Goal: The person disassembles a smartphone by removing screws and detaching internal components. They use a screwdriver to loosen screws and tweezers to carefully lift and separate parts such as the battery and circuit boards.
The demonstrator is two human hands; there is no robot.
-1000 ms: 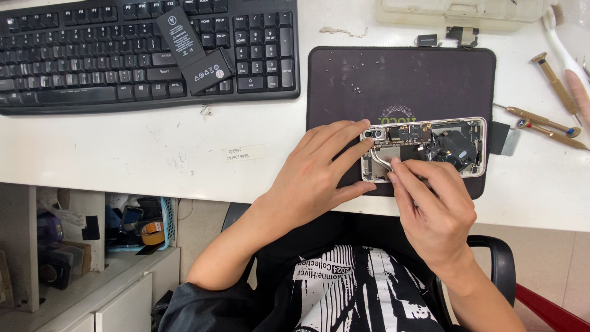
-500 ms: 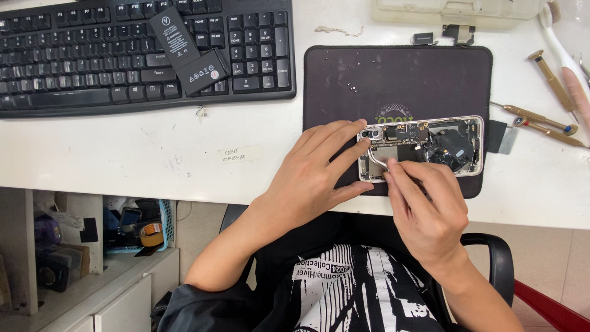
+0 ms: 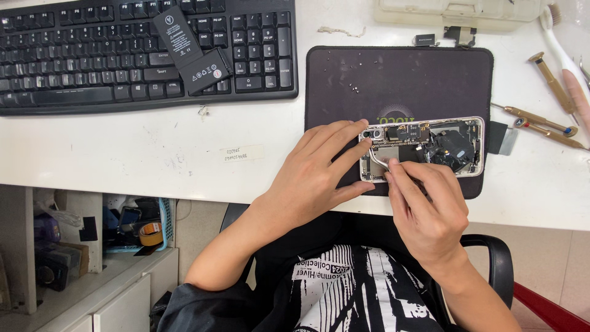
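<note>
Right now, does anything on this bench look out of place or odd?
Yes: a black L-shaped battery lies askew across the keys of the keyboard, not on the dark mat. Tiny screws lie loose and scattered on that mat, above the opened phone that the left hand steadies while the right hand works.

I note a scuffed white counter (image 3: 153, 160), evenly lit, a black armchair (image 3: 501, 261) below, and cluttered white shelving (image 3: 74, 289) lower left.
</note>
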